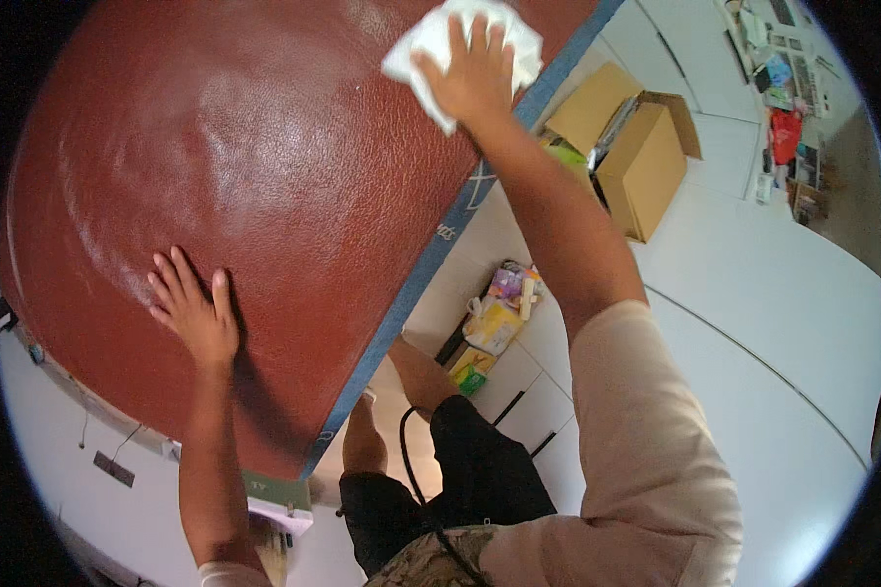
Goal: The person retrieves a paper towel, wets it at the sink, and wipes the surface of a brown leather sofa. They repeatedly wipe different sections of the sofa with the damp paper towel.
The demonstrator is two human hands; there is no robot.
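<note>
Before me spreads a reddish-brown leather mat (pixel 286 183) with a grained, glossy surface and pale streaks. Blue fabric (pixel 426 271) with white lettering runs along its near right edge. My right hand (pixel 477 77) holds a crumpled white cloth (pixel 411 62) pressed flat against the leather, near that blue edge at the top. The fingers are spread over the cloth. Lower left, my left hand (pixel 202 315) rests on the leather with fingers apart and nothing in it.
An open cardboard box (pixel 646 172) stands right of my forearm. Bagged packages (pixel 495 323) sit beside white drawers (pixel 536 407) on the floor side. White cabinets (pixel 763 279) fill the right. A wall socket (pixel 114 469) is at lower left. A black cable (pixel 405 447) hangs by my legs.
</note>
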